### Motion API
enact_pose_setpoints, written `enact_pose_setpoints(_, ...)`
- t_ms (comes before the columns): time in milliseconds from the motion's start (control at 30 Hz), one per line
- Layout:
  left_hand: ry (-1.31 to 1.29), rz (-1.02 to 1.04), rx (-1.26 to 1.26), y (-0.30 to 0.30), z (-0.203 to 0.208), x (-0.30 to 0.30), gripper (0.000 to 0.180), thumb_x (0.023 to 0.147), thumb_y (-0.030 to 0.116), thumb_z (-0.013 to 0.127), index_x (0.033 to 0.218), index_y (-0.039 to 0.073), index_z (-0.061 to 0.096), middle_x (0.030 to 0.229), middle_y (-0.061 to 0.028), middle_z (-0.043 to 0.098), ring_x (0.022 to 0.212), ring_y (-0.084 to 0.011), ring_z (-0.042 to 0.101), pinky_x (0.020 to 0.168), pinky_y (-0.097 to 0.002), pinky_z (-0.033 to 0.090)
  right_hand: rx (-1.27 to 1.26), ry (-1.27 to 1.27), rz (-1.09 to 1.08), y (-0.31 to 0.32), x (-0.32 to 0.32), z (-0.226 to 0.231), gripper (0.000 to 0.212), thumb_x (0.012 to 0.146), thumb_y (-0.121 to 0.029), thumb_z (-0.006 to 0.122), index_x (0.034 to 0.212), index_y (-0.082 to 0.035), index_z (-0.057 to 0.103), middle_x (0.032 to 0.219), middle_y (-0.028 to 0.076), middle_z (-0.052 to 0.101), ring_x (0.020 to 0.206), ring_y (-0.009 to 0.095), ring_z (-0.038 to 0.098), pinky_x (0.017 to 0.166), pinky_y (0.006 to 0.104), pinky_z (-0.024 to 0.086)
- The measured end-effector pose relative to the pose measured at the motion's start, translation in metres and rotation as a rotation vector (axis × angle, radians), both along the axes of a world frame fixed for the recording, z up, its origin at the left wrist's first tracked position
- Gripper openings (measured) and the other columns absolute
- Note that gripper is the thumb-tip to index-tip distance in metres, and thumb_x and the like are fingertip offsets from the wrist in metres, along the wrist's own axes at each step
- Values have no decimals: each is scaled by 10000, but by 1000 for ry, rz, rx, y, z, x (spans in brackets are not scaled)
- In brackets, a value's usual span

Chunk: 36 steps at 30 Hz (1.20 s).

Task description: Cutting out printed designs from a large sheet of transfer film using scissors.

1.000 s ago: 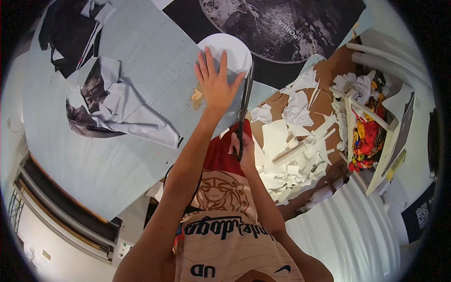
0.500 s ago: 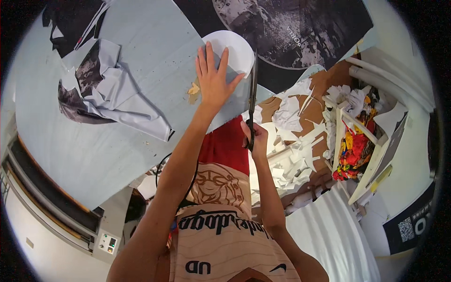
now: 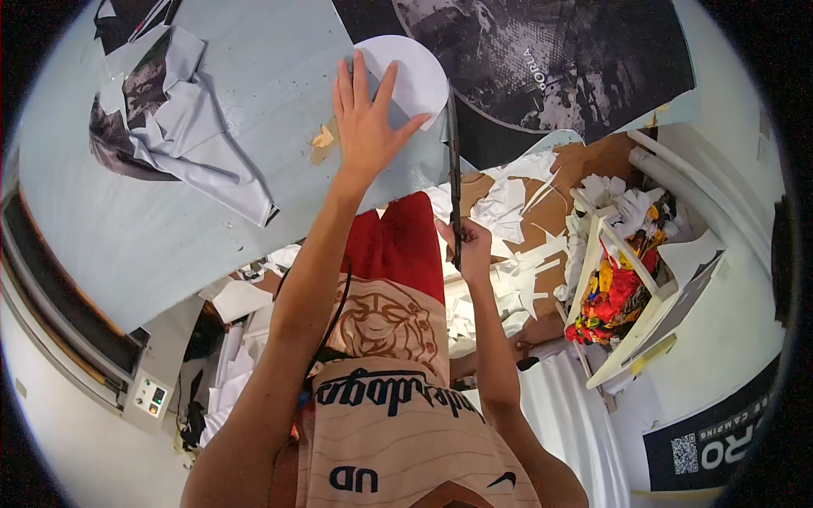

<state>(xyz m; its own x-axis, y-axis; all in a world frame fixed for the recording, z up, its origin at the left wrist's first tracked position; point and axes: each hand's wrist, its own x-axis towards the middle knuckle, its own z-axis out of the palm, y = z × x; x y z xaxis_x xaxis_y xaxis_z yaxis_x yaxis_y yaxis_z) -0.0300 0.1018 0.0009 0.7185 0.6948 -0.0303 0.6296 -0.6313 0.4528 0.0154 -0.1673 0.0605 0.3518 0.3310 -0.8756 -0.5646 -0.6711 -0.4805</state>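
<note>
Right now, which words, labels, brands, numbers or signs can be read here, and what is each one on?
Wording isn't copied here, only where it stands:
Beige shirt: dark lettering in two places, readable.
Dark patterned sheet: one short white word, readable.
Black banner: white lettering, partly cut off, and a square code.
Control panel: any markings too small to read.
White rounded sheet under the left hand: none visible.

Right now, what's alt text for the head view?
Left hand spread partly over a white rounded sheet on a pale table; right hand holding dark scissors by the sheet's right edge. White scraps lie to the right.
</note>
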Motion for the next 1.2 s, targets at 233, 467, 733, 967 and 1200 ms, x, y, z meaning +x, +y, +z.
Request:
enact_pose_setpoints(233, 22, 22, -31, 0, 1, -1, 905, 764, 543, 872, 1529, 184, 546, 1678, -273, 253, 1529, -527, 228, 1207, -633, 243, 61, 48, 54, -4, 19, 3, 368, 951, -276, 802, 733, -56, 604, 548, -45, 511, 428, 47, 464, 419, 220, 355)
enact_pose_setpoints(467, 0, 19, -55, 0, 3, -2, 863, 735, 503, 889, 1480, 178, 597, 1691, -248, 263, 1537, -518, 234, 1212, -614, 236, 75, 115, 126, 5, 47, -9, 366, 938, -299, 818, 745, -57, 623, 541, -45, 499, 426, 50, 461, 425, 223, 354)
enact_pose_setpoints(733, -59, 55, -119, 7, 5, -7, 845, 710, 396, 922, 1463, 174, 610, 1697, -202, 276, 1546, -494, 228, 1216, -614, 248, 73, 87, 200, -11, 75, -21, 317, 913, -236, 846, 767, -38, 646, 546, -55, 487, 427, 28, 434, 417, 227, 294)
enact_pose_setpoints(967, -65, 44, -184, 10, 8, -10, 870, 686, 337, 942, 1479, 215, 607, 1706, -127, 301, 1552, -475, 237, 1226, -593, 284, 68, 94, 278, -18, 106, -29, 333, 895, -233, 867, 739, -57, 632, 570, -62, 483, 498, 31, 404, 482, 245, 270)
enact_pose_setpoints(1200, -77, 37, -184, 8, 8, -10, 822, 695, 339, 931, 1441, 188, 622, 1691, -125, 327, 1560, -454, 225, 1224, -616, 262, 53, 122, 366, 0, 134, -40, 238, 914, -215, 847, 894, -12, 724, 586, -41, 543, 469, 38, 464, 457, 227, 332)
